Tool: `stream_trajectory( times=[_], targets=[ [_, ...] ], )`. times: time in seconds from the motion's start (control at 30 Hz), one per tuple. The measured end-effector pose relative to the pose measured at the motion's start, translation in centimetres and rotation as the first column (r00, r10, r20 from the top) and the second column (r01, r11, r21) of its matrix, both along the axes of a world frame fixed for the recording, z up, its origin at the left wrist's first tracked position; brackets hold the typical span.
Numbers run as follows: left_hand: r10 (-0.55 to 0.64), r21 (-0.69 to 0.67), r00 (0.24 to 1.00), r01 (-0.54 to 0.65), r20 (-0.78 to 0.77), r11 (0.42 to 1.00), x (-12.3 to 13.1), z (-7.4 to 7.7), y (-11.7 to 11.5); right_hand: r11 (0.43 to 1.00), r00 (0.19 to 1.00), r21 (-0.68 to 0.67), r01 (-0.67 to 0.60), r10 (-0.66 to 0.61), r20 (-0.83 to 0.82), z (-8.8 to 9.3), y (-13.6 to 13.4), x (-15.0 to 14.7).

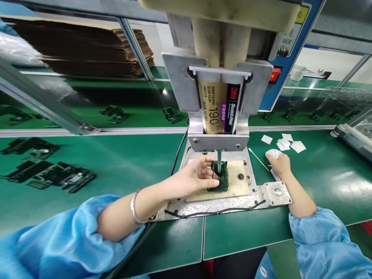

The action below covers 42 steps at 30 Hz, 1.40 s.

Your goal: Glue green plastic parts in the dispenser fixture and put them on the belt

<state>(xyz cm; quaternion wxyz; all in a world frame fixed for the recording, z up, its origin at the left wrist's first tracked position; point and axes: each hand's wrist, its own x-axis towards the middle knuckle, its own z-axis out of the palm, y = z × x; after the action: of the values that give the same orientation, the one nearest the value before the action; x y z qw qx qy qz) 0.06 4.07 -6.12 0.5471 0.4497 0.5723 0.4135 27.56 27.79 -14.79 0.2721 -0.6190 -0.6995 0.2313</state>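
**Left hand** (195, 175) curled around a dark green moulded part (219, 182), which stands on a cream fixture plate (240, 190) beneath the dispensing needle (219, 161) of a 3M Scotch-Weld 190 dual cartridge (213, 106). Part's long axis runs near to far. **Right hand** (279, 164), well to the right and farther from the part, clenches a white wipe (273, 153); a cotton swab (258, 159) lies just beside it.
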Motion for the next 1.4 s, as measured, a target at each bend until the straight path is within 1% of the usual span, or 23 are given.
stream_trajectory(
  times=[0.07, 0.13, 0.23, 0.27, 0.33, 0.4, 0.43, 0.5, 0.57, 0.63, 0.67, 0.73, 0.77, 0.83, 0.87, 0.9, 0.97, 1.03, 1.07, 1.13, 1.2, 1.33, 1.4],
  targets=[
    [0.007, 0.077, 0.993, 0.002, -0.114, 0.997, 0.3, -0.8, 0.1, 1.0, 1.0, -0.007, 0.001, -0.002, -0.018, 0.1, 0.0, -0.1],
    [0.008, 0.09, 0.961, 0.017, -0.275, 0.996, 0.6, -0.9, -0.1, 1.0, 0.998, -0.027, -0.003, 0.001, -0.063, 0.8, -0.4, -0.2],
    [0.034, 0.085, 0.842, 0.014, -0.539, 0.996, 0.0, 0.3, -1.1, 0.994, 0.98, -0.076, -0.075, 0.059, -0.192, 3.0, -1.9, 0.2],
    [0.078, 0.1, 0.795, -0.022, -0.601, 0.995, -0.7, 0.8, -1.7, 0.988, 0.973, -0.099, -0.12, 0.097, -0.211, 4.0, -2.7, 0.6],
    [0.169, 0.117, 0.723, -0.122, -0.67, 0.986, -2.5, 1.7, -3.3, 0.962, 0.967, -0.172, -0.213, 0.183, -0.174, 5.7, -4.5, 1.8],
    [0.211, 0.055, 0.695, -0.239, -0.687, 0.969, -4.6, 1.9, -5.5, 0.914, 0.956, -0.28, -0.294, 0.278, -0.098, 6.7, -6.3, 3.4],
    [0.206, -0.007, 0.703, -0.288, -0.681, 0.958, -5.7, 1.7, -6.6, 0.883, 0.945, -0.338, -0.325, 0.319, -0.075, 6.8, -7.1, 4.1],
    [0.172, -0.164, 0.763, -0.343, -0.623, 0.925, -7.3, 0.7, -9.0, 0.824, 0.919, -0.412, -0.389, 0.377, -0.113, 6.5, -8.4, 5.5],
    [0.199, -0.262, 0.836, -0.372, -0.511, 0.89, -8.1, -0.6, -10.8, 0.794, 0.898, -0.421, -0.439, 0.38, -0.221, 5.9, -9.3, 6.4],
    [0.268, -0.276, 0.877, -0.393, -0.399, 0.877, -8.3, -1.5, -11.9, 0.79, 0.879, -0.398, -0.466, 0.358, -0.316, 5.6, -9.6, 6.9],
    [0.293, -0.277, 0.888, -0.399, -0.354, 0.874, -8.4, -1.7, -11.9, 0.787, 0.878, -0.403, -0.467, 0.356, -0.321, 5.6, -9.4, 7.0],
    [0.302, -0.296, 0.906, -0.388, -0.297, 0.873, -8.7, -1.5, -11.2, 0.792, 0.895, -0.42, -0.444, 0.368, -0.252, 6.0, -8.4, 6.7],
    [0.3, -0.304, 0.91, -0.383, -0.285, 0.872, -9.0, -1.1, -10.3, 0.813, 0.909, -0.407, -0.416, 0.363, -0.204, 6.2, -7.6, 6.4],
    [0.352, -0.266, 0.895, -0.422, -0.273, 0.867, -10.0, -0.1, -7.9, 0.883, 0.935, -0.312, -0.352, 0.316, -0.163, 6.2, -5.4, 5.1],
    [0.427, -0.216, 0.871, -0.478, -0.243, 0.851, -10.5, 0.2, -6.4, 0.919, 0.944, -0.237, -0.314, 0.277, -0.178, 5.9, -4.2, 4.3],
    [0.517, -0.16, 0.836, -0.545, -0.186, 0.823, -11.0, 0.5, -4.9, 0.951, 0.951, -0.161, -0.264, 0.229, -0.206, 5.5, -3.0, 3.4],
    [0.674, -0.086, 0.739, -0.672, -0.017, 0.735, -11.7, 0.2, -2.0, 0.988, 0.961, -0.057, -0.146, 0.128, -0.244, 4.3, -1.0, 1.7],
    [0.757, -0.066, 0.642, -0.755, 0.124, 0.652, -12.1, -0.8, 0.1, 1.0, 0.971, -0.009, -0.02, 0.017, -0.238, 2.9, 0.3, 0.5],
    [0.779, -0.055, 0.605, -0.783, 0.164, 0.62, -12.2, -1.5, 0.8, 1.0, 0.974, 0.002, 0.025, -0.024, -0.224, 2.3, 0.6, 0.1],
    [0.807, -0.026, 0.547, -0.824, 0.222, 0.565, -12.2, -2.9, 1.4, 0.998, 0.977, 0.023, 0.05, -0.044, -0.208, 1.4, 0.7, 0.0],
    [0.812, -0.009, 0.517, -0.842, 0.271, 0.539, -12.2, -3.8, 1.3, 0.999, 0.979, 0.04, 0.032, -0.024, -0.202, 1.0, 0.5, 0.3],
    [0.786, -0.024, 0.548, -0.816, 0.288, 0.578, -12.4, -4.5, 0.9, 0.999, 0.977, 0.046, 0.0, 0.01, -0.213, 0.7, 0.5, 0.8],
    [0.783, -0.017, 0.559, -0.811, 0.272, 0.585, -12.6, -4.7, 1.0, 0.999, 0.975, 0.039, -0.004, 0.013, -0.222, 0.5, 0.8, 0.9]
  ],
)
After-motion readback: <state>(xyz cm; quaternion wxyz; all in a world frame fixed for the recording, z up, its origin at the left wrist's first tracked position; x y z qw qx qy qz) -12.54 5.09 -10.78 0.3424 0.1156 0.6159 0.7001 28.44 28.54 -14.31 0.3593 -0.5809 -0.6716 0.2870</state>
